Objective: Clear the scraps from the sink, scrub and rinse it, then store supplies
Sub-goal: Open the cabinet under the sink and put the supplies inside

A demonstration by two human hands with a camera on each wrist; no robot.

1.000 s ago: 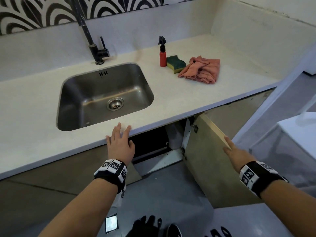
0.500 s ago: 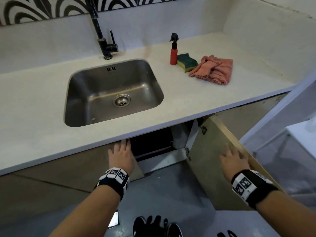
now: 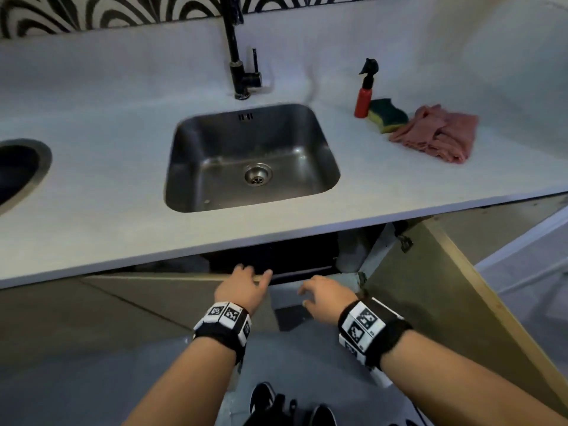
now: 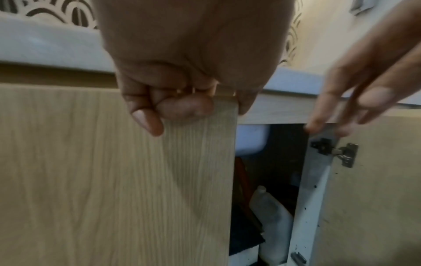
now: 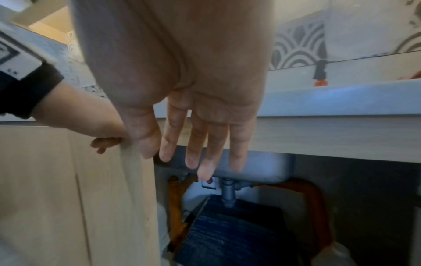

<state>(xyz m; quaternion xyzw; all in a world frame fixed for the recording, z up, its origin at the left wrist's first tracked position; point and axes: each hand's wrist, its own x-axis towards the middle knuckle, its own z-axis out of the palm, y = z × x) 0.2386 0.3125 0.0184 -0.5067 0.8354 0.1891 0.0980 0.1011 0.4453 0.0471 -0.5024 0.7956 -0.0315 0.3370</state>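
The steel sink (image 3: 215, 142) lies in the pale counter (image 3: 92, 149), its basin bare around the drain. To its right stand a red spray bottle (image 3: 363, 96), a green and yellow sponge (image 3: 388, 115) and a pink cloth (image 3: 436, 133). Below the counter my left hand (image 3: 242, 287) grips the top corner of the left cupboard door (image 4: 114, 180), fingers curled over its edge. My right hand (image 3: 322, 298) hovers with straight fingers in front of the cupboard opening, holding nothing. The right cupboard door (image 3: 430, 296) stands swung wide.
A black tap (image 3: 236, 56) rises behind the sink. A round dark opening (image 3: 18, 170) sits in the counter at far left. Inside the cupboard are the drain pipe (image 5: 227, 194), a white jug (image 4: 271, 212) and a dark bin (image 5: 227, 234). My shoes (image 3: 276, 407) are on the grey floor.
My left hand dropped from the counter edge and took hold of the left door's top corner. My right hand left the right door and moved left, in front of the opening.
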